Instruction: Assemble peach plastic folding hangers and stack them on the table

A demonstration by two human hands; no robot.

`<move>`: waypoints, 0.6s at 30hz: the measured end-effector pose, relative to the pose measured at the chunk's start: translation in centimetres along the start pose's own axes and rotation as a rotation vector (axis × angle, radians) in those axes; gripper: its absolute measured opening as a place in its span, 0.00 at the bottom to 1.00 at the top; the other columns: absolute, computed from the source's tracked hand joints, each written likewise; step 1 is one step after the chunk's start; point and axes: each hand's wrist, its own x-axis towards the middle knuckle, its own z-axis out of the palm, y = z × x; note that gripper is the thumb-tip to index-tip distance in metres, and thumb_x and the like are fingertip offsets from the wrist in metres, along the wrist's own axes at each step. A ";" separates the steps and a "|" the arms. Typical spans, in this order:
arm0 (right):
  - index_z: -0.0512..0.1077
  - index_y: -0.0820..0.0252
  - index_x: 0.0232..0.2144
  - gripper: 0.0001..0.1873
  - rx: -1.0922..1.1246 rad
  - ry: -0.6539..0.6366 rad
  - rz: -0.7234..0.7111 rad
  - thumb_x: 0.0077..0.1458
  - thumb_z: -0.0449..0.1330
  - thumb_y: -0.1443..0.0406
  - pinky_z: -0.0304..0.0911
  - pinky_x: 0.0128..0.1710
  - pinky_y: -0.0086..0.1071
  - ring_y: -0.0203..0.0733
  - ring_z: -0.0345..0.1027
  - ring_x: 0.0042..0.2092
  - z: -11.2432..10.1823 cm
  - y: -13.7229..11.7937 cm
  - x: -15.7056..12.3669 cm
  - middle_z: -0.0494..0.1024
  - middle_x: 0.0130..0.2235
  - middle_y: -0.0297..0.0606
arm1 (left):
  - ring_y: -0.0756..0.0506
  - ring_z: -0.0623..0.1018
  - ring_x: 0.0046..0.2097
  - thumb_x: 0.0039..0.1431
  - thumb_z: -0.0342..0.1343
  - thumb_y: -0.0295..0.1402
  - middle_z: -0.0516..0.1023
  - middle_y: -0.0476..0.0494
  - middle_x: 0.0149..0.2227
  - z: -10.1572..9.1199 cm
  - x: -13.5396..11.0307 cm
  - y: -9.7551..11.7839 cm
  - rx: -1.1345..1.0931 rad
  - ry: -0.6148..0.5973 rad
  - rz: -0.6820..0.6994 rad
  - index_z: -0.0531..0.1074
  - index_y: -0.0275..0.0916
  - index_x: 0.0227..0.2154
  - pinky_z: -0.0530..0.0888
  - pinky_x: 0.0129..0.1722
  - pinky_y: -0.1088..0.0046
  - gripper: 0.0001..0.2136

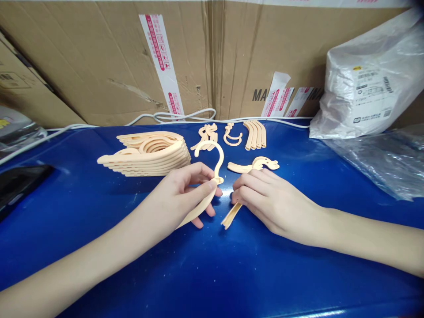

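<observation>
My left hand (187, 190) is closed on a peach plastic hanger arm (198, 207) with a curved hook (217, 154) rising from its end. My right hand (265, 198) is closed on a second peach arm piece (231, 215) that lies slanted on the blue table (205, 274). Just behind the right hand lies another curved peach piece (253, 165). A stack of assembled peach hangers (149, 154) sits behind the left hand.
Loose hooks (207, 137), a single hook (231, 134) and a row of curved arms (255, 134) lie at the back. Cardboard boxes (115, 57) wall the rear. White cables (172, 117) run along them. Plastic bags (367, 79) sit at right, a dark object (16, 185) at left.
</observation>
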 end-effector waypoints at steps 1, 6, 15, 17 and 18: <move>0.71 0.65 0.38 0.10 0.002 -0.015 -0.017 0.63 0.49 0.74 0.57 0.40 0.37 0.43 0.60 0.38 0.1 0.1 0.0 0.72 0.39 0.43 | 0.51 0.77 0.27 0.60 0.55 0.37 0.77 0.49 0.34 0.0 0.0 0.0 -0.003 -0.002 -0.002 0.66 0.38 0.36 0.76 0.19 0.80 0.08; 0.69 0.63 0.36 0.13 0.019 -0.012 -0.022 0.62 0.46 0.76 0.58 0.37 0.34 0.41 0.60 0.34 0.2 0.1 0.0 0.71 0.33 0.39 | 0.51 0.76 0.26 0.60 0.54 0.36 0.75 0.48 0.33 0.1 0.1 -0.1 -0.008 -0.022 -0.010 0.67 0.38 0.40 0.75 0.18 0.79 0.09; 0.67 0.60 0.36 0.17 0.065 0.040 0.177 0.70 0.44 0.59 0.49 0.20 0.28 0.33 0.66 0.22 -0.2 -0.2 -0.4 0.77 0.27 0.33 | 0.52 0.75 0.24 0.58 0.55 0.36 0.74 0.50 0.30 0.1 0.3 0.1 -0.018 -0.077 -0.047 0.71 0.37 0.40 0.73 0.18 0.80 0.10; 0.68 0.60 0.33 0.23 0.075 0.041 0.192 0.68 0.44 0.51 0.48 0.19 0.28 0.32 0.65 0.21 -0.3 0.1 -0.3 0.77 0.25 0.33 | 0.53 0.73 0.22 0.58 0.55 0.37 0.75 0.50 0.29 0.0 0.4 0.0 0.002 -0.103 -0.026 0.72 0.37 0.36 0.72 0.17 0.81 0.09; 0.68 0.60 0.31 0.24 0.071 0.031 0.191 0.68 0.45 0.50 0.48 0.20 0.28 0.32 0.65 0.21 -0.3 0.2 -0.3 0.76 0.25 0.33 | 0.54 0.72 0.21 0.58 0.54 0.38 0.75 0.49 0.29 -0.1 0.4 -0.1 0.021 -0.107 -0.022 0.73 0.36 0.33 0.71 0.17 0.81 0.09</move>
